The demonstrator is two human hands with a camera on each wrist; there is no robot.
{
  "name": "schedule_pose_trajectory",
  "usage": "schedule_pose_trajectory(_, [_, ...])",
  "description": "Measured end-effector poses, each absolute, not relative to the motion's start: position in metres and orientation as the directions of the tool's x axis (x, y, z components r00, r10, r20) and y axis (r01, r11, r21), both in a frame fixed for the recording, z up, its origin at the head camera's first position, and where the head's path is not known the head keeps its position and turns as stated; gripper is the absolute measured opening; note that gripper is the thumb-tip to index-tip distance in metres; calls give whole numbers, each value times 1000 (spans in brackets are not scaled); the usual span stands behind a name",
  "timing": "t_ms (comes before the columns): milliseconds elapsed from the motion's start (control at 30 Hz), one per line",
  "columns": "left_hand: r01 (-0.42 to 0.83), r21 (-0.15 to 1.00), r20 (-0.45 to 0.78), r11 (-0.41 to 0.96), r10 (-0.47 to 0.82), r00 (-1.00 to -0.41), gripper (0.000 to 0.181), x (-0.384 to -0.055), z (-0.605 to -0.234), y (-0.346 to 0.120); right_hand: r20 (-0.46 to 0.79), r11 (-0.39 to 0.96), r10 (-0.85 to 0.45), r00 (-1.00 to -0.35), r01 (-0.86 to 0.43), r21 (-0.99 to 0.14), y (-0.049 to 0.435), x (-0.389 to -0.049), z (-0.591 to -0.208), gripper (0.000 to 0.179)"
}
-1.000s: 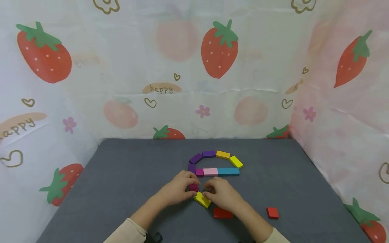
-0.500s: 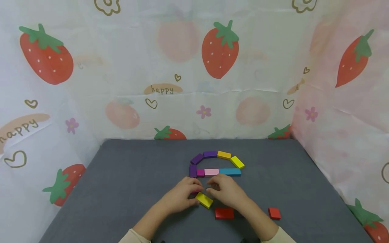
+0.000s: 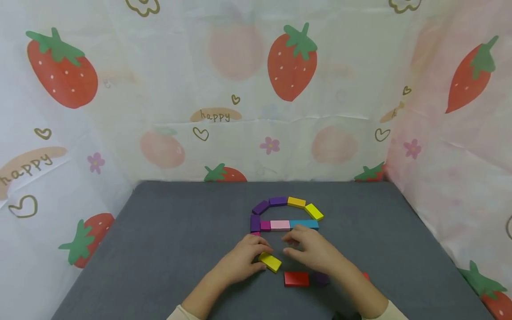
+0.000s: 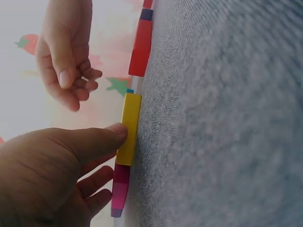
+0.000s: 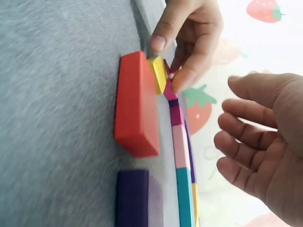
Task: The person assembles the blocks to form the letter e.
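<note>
A yellow block (image 3: 270,262) lies slanted on the grey table. My left hand (image 3: 243,260) is at its left end, thumb on the near side and fingers curled over the far side; in the left wrist view the thumb touches the yellow block (image 4: 129,127). A magenta block (image 4: 121,187) adjoins it, partly hidden by those fingers in the head view. My right hand (image 3: 316,251) hovers to the right with loosely bent fingers, holding nothing. Below it lie a red block (image 3: 296,279) and a dark purple block (image 3: 322,278).
Beyond the hands, purple blocks (image 3: 261,207), an orange-yellow block (image 3: 296,202) and a yellow one (image 3: 314,211) form an arc. A straight row of magenta, pink (image 3: 280,226) and blue blocks (image 3: 304,224) runs beneath. A small red block (image 3: 366,276) is mostly hidden behind the right forearm.
My right hand has moved right, away from the yellow block and the left hand. The dark purple block now shows beside the red one. My left hand stays at the yellow block.
</note>
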State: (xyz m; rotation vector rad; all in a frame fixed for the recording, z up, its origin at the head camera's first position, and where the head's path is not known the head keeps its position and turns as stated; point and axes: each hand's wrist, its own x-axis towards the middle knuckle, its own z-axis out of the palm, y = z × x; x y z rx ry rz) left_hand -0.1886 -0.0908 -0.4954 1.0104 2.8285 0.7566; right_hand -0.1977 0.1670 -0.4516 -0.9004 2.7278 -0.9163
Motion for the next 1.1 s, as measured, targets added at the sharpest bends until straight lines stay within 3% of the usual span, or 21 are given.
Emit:
schedule_pose_trajectory(633, [550,440,120,710,560,-820,25,-187,-500,-89,12,496,-741,-672,-559,-665,187,-187,-475,31])
schedule_pose_trajectory(1100, [534,460,113,710,549,-828,25,-187,-500,-89,-57,519,-746,-663,-527,-673,193,-184,-486,41])
